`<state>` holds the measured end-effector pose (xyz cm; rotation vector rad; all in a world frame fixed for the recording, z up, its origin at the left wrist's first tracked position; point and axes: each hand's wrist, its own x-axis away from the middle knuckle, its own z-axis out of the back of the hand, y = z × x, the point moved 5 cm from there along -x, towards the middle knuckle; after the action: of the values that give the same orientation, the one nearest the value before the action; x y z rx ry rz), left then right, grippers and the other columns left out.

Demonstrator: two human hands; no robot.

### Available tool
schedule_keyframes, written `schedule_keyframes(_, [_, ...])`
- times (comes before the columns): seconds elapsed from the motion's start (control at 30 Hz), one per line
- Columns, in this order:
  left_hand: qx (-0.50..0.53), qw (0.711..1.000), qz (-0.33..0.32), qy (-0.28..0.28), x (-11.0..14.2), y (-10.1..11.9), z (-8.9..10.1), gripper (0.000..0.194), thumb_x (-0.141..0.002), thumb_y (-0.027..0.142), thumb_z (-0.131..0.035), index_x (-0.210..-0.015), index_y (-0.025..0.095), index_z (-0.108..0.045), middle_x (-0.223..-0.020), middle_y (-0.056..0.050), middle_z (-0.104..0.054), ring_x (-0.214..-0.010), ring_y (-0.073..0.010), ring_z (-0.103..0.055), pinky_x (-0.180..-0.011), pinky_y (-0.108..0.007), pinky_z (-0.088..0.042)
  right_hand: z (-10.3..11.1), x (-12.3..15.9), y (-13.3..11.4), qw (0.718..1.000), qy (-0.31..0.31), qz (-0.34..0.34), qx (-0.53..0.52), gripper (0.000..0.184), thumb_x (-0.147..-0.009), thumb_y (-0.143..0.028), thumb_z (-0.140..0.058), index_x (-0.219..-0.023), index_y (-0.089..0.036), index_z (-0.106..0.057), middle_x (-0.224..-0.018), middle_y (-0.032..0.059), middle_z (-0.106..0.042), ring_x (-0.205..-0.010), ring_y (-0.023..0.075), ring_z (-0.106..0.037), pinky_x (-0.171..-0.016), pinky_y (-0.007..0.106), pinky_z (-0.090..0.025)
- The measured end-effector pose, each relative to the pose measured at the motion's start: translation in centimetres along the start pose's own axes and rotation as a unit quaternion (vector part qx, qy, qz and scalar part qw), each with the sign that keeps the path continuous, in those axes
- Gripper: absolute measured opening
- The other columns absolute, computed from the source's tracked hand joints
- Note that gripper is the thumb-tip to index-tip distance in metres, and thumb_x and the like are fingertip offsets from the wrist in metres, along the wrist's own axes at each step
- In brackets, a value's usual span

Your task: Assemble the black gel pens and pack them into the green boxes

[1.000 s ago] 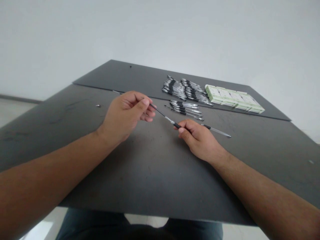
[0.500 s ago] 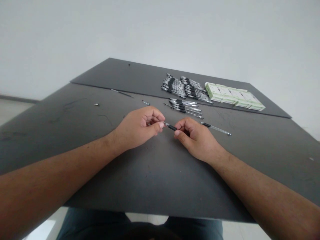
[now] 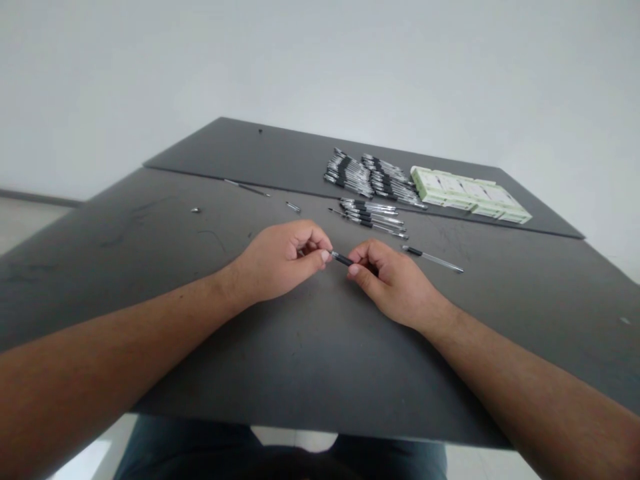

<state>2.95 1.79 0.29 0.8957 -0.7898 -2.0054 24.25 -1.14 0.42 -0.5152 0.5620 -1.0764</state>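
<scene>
Black-gripped pen (image 3: 342, 259), mid-frame: your left hand (image 3: 280, 260) pinched one end, your right hand (image 3: 400, 277) closed on other. Step appeared to be end-fitting; next move called for steady alignment.

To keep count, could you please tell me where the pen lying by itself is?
In the head view, the lone pen lies on the right, just beyond the right hand and nearer than the boxes.

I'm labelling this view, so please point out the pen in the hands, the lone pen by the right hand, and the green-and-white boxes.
pen (image 3: 342, 259): head view, black grip
lone pen (image 3: 443, 265): head view, clear barrel
boxes (image 3: 467, 188): head view, upper faces
</scene>
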Motion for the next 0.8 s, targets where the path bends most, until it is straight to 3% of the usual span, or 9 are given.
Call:
schedule_keyframes(0.13, [-0.043,0.999,-0.011,-0.017,-0.4,-0.3,0.9,0.024,-0.097,0.037,-0.07,-0.114,0.022,-0.076,-0.094,-0.002,-0.085,-0.082,-0.0189,-0.079,-0.081,-0.032,-0.059,0.1,0.1,0.3,1.0,0.001,-0.007,0.0,0.015,-0.102,-0.037,-0.06,-0.105,-0.024,-0.067,-0.084,0.0015,-0.074,-0.072,0.0192,-0.066,-0.069,0.032,-0.046])
schedule_keyframes(0.23, [-0.17,0.985,0.009,-0.018,-1.7,-1.5,3.5,0.026,-0.095,0.034,-0.066,-0.115,0.022,-0.078,-0.094,-0.003,-0.084,-0.086,-0.0213,-0.079,-0.085,-0.034,-0.059,0.1,0.0,0.6,1.0,0.006,-0.02,0.011,0.017,-0.102,-0.039,-0.059,-0.104,-0.025,-0.067,-0.084,0.0017,-0.074,-0.071,0.0198,-0.066,-0.067,0.033,-0.047])
schedule_keyframes(0.3, [-0.277,0.959,0.054,-0.007,-2.6,-3.1,6.5,0.028,-0.095,0.033,-0.063,-0.113,0.021,-0.08,-0.097,-0.006,-0.085,-0.093,-0.0252,-0.08,-0.09,-0.037,-0.058,0.2,0.0,0.8,0.999,0.008,-0.025,0.018,0.018,-0.101,-0.04,-0.059,-0.103,-0.025,-0.067,-0.083,0.0019,-0.074,-0.071,0.02,-0.066,-0.067,0.033,-0.046])
schedule_keyframes(0.4, [-0.433,0.889,0.145,-0.018,-3.1,-6.1,12.0,0.032,-0.094,0.029,-0.06,-0.114,0.022,-0.083,-0.113,-0.01,-0.086,-0.111,-0.0329,-0.078,-0.1,-0.042,-0.057,0.2,-0.1,0.7,0.999,0.01,-0.021,0.023,0.018,-0.101,-0.041,-0.059,-0.103,-0.025,-0.067,-0.082,0.002,-0.074,-0.069,0.0199,-0.066,-0.066,0.033,-0.047])
schedule_keyframes(0.47, [-0.476,0.85,0.225,-0.017,-2.5,-8.2,15.9,0.036,-0.094,0.028,-0.063,-0.122,0.021,-0.084,-0.122,-0.01,-0.085,-0.115,-0.0335,-0.075,-0.103,-0.044,-0.055,0.2,-0.1,0.6,1.0,0.01,-0.018,0.023,0.018,-0.1,-0.041,-0.059,-0.102,-0.025,-0.067,-0.081,0.0017,-0.073,-0.068,0.0195,-0.064,-0.066,0.033,-0.047])
schedule_keyframes(0.57, [-0.48,0.832,0.276,-0.022,-1.2,-10.4,19.8,0.034,-0.091,0.026,-0.073,-0.12,0.013,-0.085,-0.112,-0.011,-0.085,-0.102,-0.0301,-0.072,-0.095,-0.043,-0.053,0.2,-0.1,0.7,0.999,0.009,-0.02,0.025,0.018,-0.1,-0.042,-0.059,-0.102,-0.025,-0.067,-0.08,0.0014,-0.073,-0.066,0.0194,-0.063,-0.064,0.033,-0.046])
schedule_keyframes(0.67, [-0.466,0.833,0.294,-0.042,-0.2,-11.8,20.9,0.032,-0.09,0.021,-0.08,-0.12,0.013,-0.084,-0.098,-0.003,-0.083,-0.092,-0.0209,-0.067,-0.089,-0.034,-0.05,0.2,-0.1,0.7,0.999,0.007,-0.02,0.027,0.018,-0.1,-0.042,-0.06,-0.102,-0.025,-0.067,-0.081,0.0018,-0.074,-0.068,0.0198,-0.065,-0.065,0.033,-0.046])
schedule_keyframes(0.8, [-0.449,0.841,0.295,-0.066,-0.2,-12.6,20.1,0.029,-0.09,0.02,-0.082,-0.118,0.015,-0.085,-0.089,0.003,-0.079,-0.084,-0.0144,-0.062,-0.083,-0.027,-0.045,0.2,-0.1,0.6,0.999,0.011,-0.016,0.029,0.018,-0.1,-0.041,-0.06,-0.102,-0.025,-0.068,-0.081,0.0017,-0.074,-0.067,0.0192,-0.065,-0.064,0.032,-0.046])
